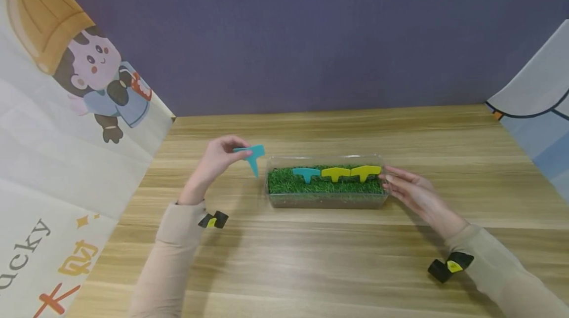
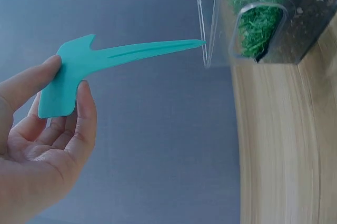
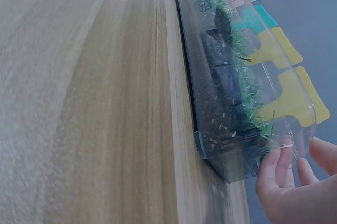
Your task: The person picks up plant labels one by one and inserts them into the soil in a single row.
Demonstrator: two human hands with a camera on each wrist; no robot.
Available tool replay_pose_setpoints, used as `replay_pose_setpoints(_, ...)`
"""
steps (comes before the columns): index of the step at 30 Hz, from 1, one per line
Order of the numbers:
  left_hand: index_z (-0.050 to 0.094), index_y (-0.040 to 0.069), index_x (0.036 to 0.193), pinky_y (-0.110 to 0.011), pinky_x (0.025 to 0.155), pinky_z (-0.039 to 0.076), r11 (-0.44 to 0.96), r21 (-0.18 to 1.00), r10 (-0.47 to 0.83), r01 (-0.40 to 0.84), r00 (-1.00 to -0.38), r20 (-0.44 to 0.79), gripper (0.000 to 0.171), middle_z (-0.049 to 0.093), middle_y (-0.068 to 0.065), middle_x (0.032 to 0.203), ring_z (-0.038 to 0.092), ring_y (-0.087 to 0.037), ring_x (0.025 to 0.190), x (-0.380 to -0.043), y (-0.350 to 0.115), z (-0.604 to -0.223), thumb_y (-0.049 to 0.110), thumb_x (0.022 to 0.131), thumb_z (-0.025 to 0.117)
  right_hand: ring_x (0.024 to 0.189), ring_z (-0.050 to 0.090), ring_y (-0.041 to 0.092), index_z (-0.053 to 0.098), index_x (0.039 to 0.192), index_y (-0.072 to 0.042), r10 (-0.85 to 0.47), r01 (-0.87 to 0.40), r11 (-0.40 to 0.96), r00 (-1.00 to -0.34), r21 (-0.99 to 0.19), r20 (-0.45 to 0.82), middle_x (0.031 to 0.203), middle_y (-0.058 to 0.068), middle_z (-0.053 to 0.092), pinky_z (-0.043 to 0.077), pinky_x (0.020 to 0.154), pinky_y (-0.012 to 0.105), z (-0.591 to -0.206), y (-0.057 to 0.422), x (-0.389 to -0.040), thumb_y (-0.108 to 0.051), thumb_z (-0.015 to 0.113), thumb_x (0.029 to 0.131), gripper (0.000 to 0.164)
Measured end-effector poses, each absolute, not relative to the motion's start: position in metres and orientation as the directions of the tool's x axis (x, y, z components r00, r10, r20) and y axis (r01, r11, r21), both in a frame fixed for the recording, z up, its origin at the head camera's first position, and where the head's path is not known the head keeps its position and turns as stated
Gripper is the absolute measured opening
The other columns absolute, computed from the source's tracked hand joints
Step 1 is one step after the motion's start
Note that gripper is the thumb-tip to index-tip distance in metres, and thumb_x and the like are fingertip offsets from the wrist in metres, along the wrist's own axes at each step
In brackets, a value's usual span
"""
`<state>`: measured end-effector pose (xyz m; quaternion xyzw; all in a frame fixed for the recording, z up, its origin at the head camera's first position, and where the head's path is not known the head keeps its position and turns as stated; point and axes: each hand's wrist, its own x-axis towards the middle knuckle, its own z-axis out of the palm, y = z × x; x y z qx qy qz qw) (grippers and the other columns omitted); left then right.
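Observation:
My left hand [image 1: 224,152] pinches a teal T-shaped plant label [image 1: 253,156] by its head between thumb and fingers. Its pointed stem [image 2: 152,49] hangs down just left of the planter in the head view. A clear plastic planter box [image 1: 329,201] holds green grass [image 1: 284,185] over dark soil. Standing in the grass in a row are another teal label [image 1: 306,173] and two yellow labels [image 1: 335,173], the rightmost yellow label [image 1: 365,172] near the right end. Against that end wall rest the extended fingers of my right hand [image 1: 418,197].
The planter stands on a wood-grain table [image 1: 320,254], with a dark blue-grey panel [image 1: 311,36] behind it. A white printed cloth [image 1: 49,160] with a cartoon figure hangs at the left. Another printed cloth [image 1: 538,105] is at the right.

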<state>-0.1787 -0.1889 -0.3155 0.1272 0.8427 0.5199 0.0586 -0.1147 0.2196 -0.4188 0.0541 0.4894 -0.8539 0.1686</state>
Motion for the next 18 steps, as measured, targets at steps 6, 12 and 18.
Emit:
replay_pose_setpoints(6,0.060,0.000,0.098,-0.029,0.078,0.048,0.433,0.886,0.277,0.164,-0.960,0.042,0.026,0.061,-0.008,0.096,0.058,-0.013,0.080,-0.180,-0.180,-0.319,0.015,0.078,0.067,0.084,0.061,0.013,0.066,0.097,-0.019,-0.238,0.339,-0.461,-0.938,-0.820,-0.253,0.093,0.002,0.066,0.049,0.079,0.022,-0.420,0.220,-0.115,0.000,0.054,0.085,0.026)
replay_pose_setpoints(12,0.061,-0.001,0.096,-0.029,0.077,0.048,0.411,0.894,0.295,0.176,-0.954,0.053,0.024,0.061,-0.007,0.093,0.058,-0.012,0.078,-0.181,-0.172,-0.322,0.013,0.078,0.067,0.085,0.061,0.013,0.066,0.097,-0.019,-0.236,0.341,-0.459,-0.937,-0.820,-0.257,0.094,0.002,0.066,0.048,0.079,0.022,-0.420,0.220,-0.115,0.000,0.055,0.085,0.026)
replay_pose_setpoints(18,0.061,-0.001,0.094,-0.029,0.077,0.048,0.402,0.900,0.296,0.170,-0.954,0.049,0.022,0.061,-0.007,0.092,0.058,-0.012,0.078,-0.182,-0.167,-0.324,0.013,0.078,0.067,0.085,0.061,0.013,0.066,0.097,-0.020,-0.232,0.344,-0.456,-0.936,-0.821,-0.263,0.094,0.001,0.066,0.048,0.079,0.021,-0.419,0.220,-0.115,-0.001,0.055,0.084,0.025)
